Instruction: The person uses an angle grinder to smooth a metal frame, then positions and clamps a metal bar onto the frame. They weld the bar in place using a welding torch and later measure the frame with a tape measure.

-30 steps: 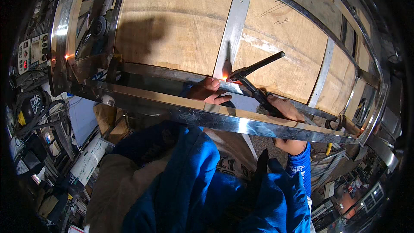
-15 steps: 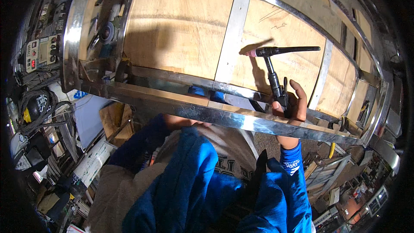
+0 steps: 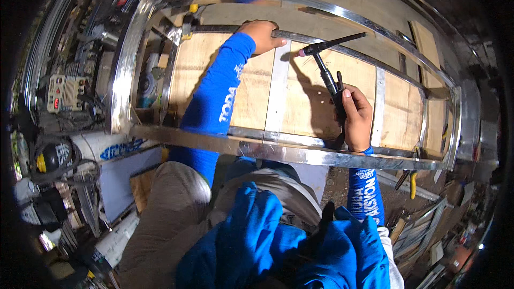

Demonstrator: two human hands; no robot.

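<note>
A TIG welding torch (image 3: pixel 327 79), black with a pinkish nozzle and a long back cap, is in my right hand (image 3: pixel 357 115), with the fingers closed around its handle. The nozzle points left, close to the far end of a flat metal cross strip (image 3: pixel 277 88). My left hand (image 3: pixel 261 36) reaches over the shiny metal frame (image 3: pixel 300 152) and grips the far inner rail (image 3: pixel 310 40) beside that strip, its thumb on the near side. Part of its fingers is hidden behind the rail. Wooden panels (image 3: pixel 214 69) lie under the strips.
At the left stand a welding machine (image 3: pixel 65 92) with a lit display, coiled cables (image 3: pixel 67 163) and a white cylinder (image 3: pixel 101 144). An angle grinder (image 3: pixel 145 83) shows by the frame's left end. A yellow-handled tool (image 3: pixel 413 184) hangs at the front right.
My left hand has come from below the front rail up to the far inner rail. The torch has moved toward the far side and tilted. The view has shifted.
</note>
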